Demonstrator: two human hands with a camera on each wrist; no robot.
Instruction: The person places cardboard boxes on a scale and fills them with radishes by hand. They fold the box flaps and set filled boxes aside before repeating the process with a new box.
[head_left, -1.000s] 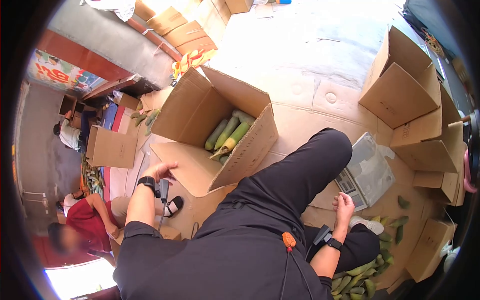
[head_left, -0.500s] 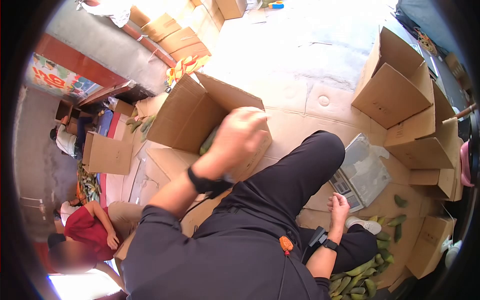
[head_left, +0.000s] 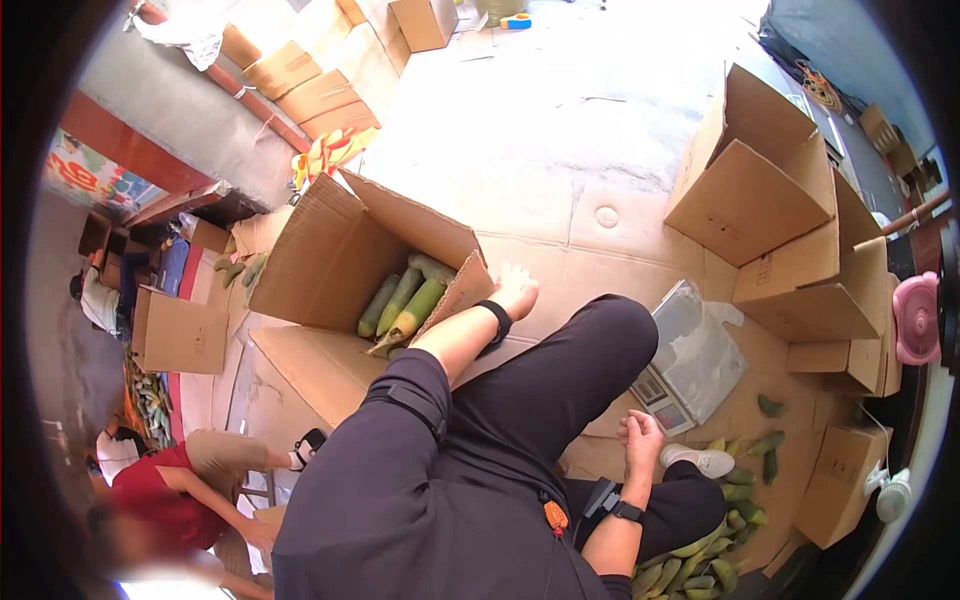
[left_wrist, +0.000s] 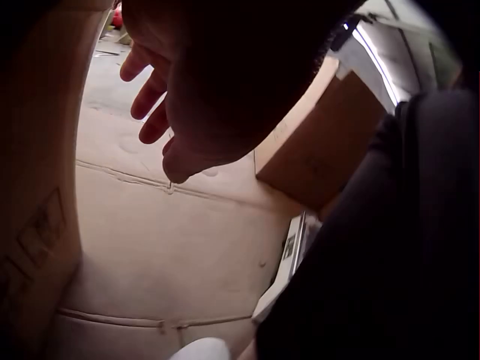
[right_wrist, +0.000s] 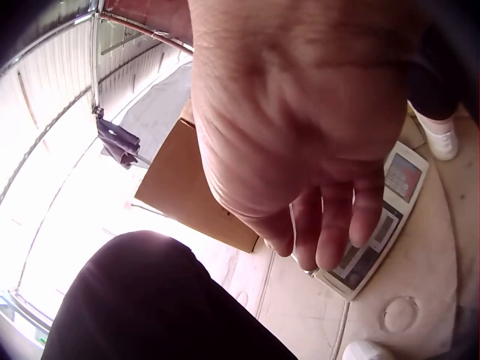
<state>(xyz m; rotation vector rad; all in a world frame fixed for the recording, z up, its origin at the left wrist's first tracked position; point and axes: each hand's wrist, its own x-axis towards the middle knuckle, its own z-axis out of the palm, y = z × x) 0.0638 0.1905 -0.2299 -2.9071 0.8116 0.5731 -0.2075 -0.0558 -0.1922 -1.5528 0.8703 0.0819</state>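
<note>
My left hand (head_left: 515, 290) reaches past the right outer side of an open cardboard box (head_left: 305, 250), its fingers extended and holding nothing. In the left wrist view the hand (left_wrist: 176, 112) hangs over the cardboard floor, with the box wall to its left. Several long green and yellowish gourd-like vegetables (head_left: 415, 310) lie inside the box, partly hidden by its side flap. My right hand (head_left: 640, 440) idles near my bent leg with loosely curled fingers. In the right wrist view the relaxed hand (right_wrist: 300, 135) overlaps the keypad of a scale (right_wrist: 367, 262) and holds nothing.
The scale's covered platform (head_left: 705, 355) lies right of my knee. More boxes (head_left: 750, 200) stand at the right. Loose green vegetables (head_left: 740, 505) lie by my shoe. A person in a red top (head_left: 165, 500) sits at the left; a pink fan (head_left: 917, 318) stands far right.
My left hand has left the box's near flap, swung across its opening and come down past its right side. The head view has shifted. My right hand stays by the scale.
</note>
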